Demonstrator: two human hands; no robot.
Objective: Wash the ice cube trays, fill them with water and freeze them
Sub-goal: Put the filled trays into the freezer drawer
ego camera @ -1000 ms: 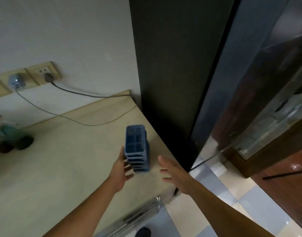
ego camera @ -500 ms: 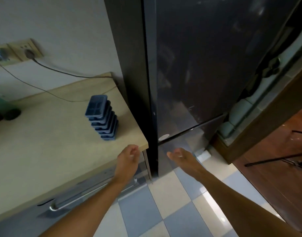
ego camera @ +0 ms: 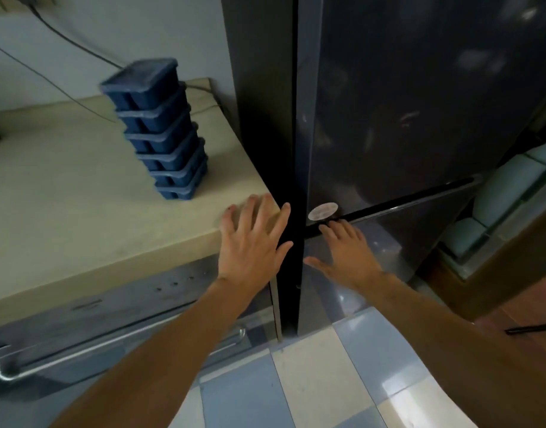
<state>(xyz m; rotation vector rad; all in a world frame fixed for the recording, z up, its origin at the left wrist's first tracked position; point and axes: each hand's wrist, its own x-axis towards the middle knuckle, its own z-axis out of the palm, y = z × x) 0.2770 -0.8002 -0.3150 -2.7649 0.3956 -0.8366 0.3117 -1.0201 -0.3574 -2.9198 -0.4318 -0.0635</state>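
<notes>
A stack of several dark blue ice cube trays point(ego camera: 160, 131) stands on the beige counter point(ego camera: 80, 199), near its right end. To the right of the counter rises a dark fridge point(ego camera: 404, 103), both its doors shut, with a seam between the upper and lower door point(ego camera: 401, 200). My left hand point(ego camera: 253, 242) is spread open over the counter's front right corner and holds nothing. My right hand point(ego camera: 345, 251) is open and flat against the lower fridge door, its fingertips at the seam beside a round white sticker point(ego camera: 323, 211).
A grey drawer front with a metal bar handle point(ego camera: 117, 344) runs under the counter. A cable point(ego camera: 64, 35) trails along the wall behind the trays. Blue and cream floor tiles point(ego camera: 327, 381) lie below, and a wooden frame point(ego camera: 512, 273) stands at the right.
Both hands let go of the tray stack and moved right and down. The view swung toward the fridge; my right hand now touches its lower door.
</notes>
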